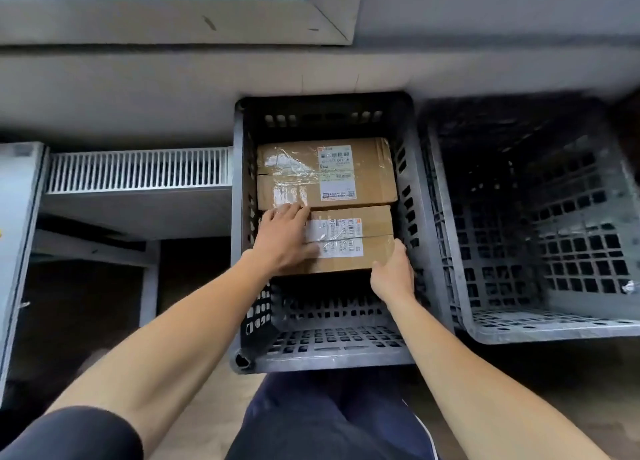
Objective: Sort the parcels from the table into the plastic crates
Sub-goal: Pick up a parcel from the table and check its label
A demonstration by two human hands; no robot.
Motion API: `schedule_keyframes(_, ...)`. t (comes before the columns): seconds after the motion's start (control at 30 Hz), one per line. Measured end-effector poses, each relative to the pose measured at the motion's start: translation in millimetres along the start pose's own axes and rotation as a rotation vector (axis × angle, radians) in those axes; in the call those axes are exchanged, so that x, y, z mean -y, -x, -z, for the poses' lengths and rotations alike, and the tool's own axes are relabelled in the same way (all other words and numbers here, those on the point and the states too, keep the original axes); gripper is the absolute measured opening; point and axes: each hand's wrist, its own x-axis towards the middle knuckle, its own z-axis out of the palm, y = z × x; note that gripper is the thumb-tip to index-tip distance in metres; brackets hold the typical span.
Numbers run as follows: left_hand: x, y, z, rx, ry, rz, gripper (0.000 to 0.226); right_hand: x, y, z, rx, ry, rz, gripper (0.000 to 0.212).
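A grey slatted plastic crate (325,345) stands on the floor in front of me with two brown cardboard parcels inside. The larger taped parcel (367,172) lies at the far end. A smaller parcel (360,251) with a white label lies just in front of it, touching it. My left hand (284,238) lies flat on the small parcel's left top, fingers straight and reaching the big parcel's edge. My right hand (391,272) grips the small parcel's near right corner, thumb on top. A second, darker crate (540,324) stands to the right and looks empty.
A white radiator (138,172) runs along the wall left of the crates, under a grey window sill (173,19). A grey cabinet side (17,234) stands at the far left. My dark trousers (329,421) fill the bottom centre.
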Motion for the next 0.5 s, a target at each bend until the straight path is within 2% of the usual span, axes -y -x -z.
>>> schedule_keyframes(0.1, 7, 9, -14, 0.131, -0.077, 0.01, 0.14, 1, -4, -4, -0.019, -0.019, -0.015, 0.069)
schedule_keyframes(0.2, 7, 6, -25, 0.177, -0.131, 0.031, 0.163, 4, -9, -5, -0.026, -0.021, -0.029, 0.07)
schedule_keyframes(0.5, 3, 6, -30, 0.122, -0.198, 0.055, 0.152, 2, -17, -1, 0.069, -0.023, -0.052, 0.073)
